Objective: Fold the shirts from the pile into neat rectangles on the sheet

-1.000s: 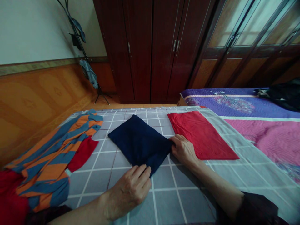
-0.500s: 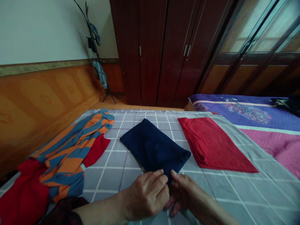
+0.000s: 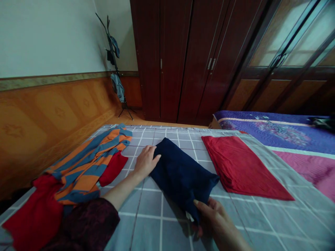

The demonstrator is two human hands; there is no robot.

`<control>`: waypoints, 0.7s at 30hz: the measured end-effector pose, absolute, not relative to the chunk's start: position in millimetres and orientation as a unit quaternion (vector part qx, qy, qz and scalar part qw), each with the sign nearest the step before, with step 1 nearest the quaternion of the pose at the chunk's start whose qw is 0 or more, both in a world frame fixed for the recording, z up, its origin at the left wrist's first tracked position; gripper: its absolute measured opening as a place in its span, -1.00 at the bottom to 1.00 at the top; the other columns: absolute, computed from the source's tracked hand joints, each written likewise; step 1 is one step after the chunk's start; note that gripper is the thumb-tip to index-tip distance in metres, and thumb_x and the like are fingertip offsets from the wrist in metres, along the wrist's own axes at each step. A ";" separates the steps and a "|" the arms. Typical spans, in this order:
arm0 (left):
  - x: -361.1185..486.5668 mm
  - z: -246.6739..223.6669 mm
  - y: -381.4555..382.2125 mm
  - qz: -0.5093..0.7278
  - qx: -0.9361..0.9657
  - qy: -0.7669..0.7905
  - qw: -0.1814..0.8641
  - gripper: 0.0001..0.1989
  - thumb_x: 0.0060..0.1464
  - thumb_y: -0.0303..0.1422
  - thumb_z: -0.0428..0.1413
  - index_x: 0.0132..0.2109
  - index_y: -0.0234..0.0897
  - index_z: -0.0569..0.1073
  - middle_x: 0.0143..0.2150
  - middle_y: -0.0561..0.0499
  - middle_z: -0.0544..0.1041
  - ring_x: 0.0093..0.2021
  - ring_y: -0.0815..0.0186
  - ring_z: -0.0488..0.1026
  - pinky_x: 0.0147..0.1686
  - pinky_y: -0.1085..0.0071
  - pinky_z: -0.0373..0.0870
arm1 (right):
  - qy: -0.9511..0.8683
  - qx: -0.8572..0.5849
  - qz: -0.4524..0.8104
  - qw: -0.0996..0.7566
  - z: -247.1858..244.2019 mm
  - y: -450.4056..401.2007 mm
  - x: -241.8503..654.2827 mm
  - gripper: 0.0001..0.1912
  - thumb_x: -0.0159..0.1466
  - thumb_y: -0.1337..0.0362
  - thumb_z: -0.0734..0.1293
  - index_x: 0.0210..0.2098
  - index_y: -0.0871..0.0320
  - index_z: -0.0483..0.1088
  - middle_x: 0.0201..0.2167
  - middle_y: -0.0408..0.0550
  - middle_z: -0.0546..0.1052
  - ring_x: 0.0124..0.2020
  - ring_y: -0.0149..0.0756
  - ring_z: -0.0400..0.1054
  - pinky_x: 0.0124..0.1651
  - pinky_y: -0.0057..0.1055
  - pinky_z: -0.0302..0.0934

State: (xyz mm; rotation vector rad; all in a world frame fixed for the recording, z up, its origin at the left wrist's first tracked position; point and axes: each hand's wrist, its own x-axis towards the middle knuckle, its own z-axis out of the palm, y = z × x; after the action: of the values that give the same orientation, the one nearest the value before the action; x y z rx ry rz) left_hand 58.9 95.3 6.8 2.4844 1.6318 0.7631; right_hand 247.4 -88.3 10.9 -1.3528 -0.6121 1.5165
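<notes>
A folded navy garment [image 3: 180,170] lies aslant on the checked bedsheet, its near end lifted slightly. At its far-left corner is my left hand [image 3: 145,161], with the thumb over the cloth and the other fingers around the corner. My right hand [image 3: 213,212] pinches the near end between thumb and fingers. A small white tag [image 3: 190,217] shows under that end, beside the right fingers. Part of the right hand's grip is hidden by the cloth.
A folded red garment [image 3: 243,167] lies to the right. On the left is a loose heap with an orange-and-blue striped garment [image 3: 89,167] and red cloth [image 3: 36,216]. Beyond the grey checked bedsheet [image 3: 146,223] stand a wardrobe [image 3: 172,69], a coat rack [image 3: 115,62] and a purple-pink bed [image 3: 282,132].
My left hand has left the near end and reached forward to the navy garment's far-left corner. My right hand stays at the near end, now lifting it. The view has shifted slightly.
</notes>
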 end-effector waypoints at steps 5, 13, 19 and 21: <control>67.9 3.3 136.5 0.172 0.782 0.599 0.026 -0.43 0.14 0.06 -0.09 -0.11 -0.40 0.44 -0.12 -0.29 0.48 -0.01 0.00 0.39 -0.04 0.19 0.29 | -0.261 -0.561 0.614 0.490 12.3 -85.8 244.7 -0.61 0.08 0.04 0.39 -0.31 0.20 0.26 -0.70 -0.16 0.42 -0.74 -0.42 0.29 -0.72 -0.57 0.15; 79.8 0.4 154.4 0.107 0.783 0.609 0.074 -0.57 0.05 -0.02 0.03 -0.13 -0.28 0.45 -0.12 -0.20 0.54 -0.06 0.00 0.46 -0.17 0.24 0.34 | -0.287 -0.516 0.626 0.509 8.9 -84.9 247.8 -0.39 0.02 0.04 0.39 -0.05 0.25 0.18 -0.71 -0.16 0.43 -0.77 -0.40 0.26 -0.73 -0.58 0.12; 81.3 -4.9 152.4 0.123 0.796 0.585 0.092 -0.73 0.12 -0.17 -0.04 -0.17 -0.25 0.39 -0.20 -0.11 0.56 -0.16 0.12 0.50 -0.22 0.33 0.36 | -0.339 -0.456 0.627 0.533 15.7 -85.3 245.7 -0.29 -0.01 0.14 0.41 0.05 0.24 0.11 -0.64 -0.22 0.42 -0.75 -0.47 0.22 -0.71 -0.59 0.14; 84.7 -1.4 153.2 0.135 0.803 0.572 0.101 -0.74 0.11 -0.19 -0.05 -0.20 -0.26 0.38 -0.21 -0.09 0.56 -0.18 0.18 0.50 -0.22 0.38 0.37 | -0.353 -0.418 0.623 0.559 20.7 -87.6 247.4 -0.34 0.00 0.18 0.41 0.03 0.21 0.14 -0.59 -0.25 0.40 -0.71 -0.53 0.21 -0.65 -0.61 0.15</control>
State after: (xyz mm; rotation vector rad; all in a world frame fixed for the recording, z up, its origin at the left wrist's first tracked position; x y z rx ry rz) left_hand 84.7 153.2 -1.4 2.3726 1.6894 0.3989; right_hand 247.4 -87.6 20.7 -0.9867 -0.8335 1.4692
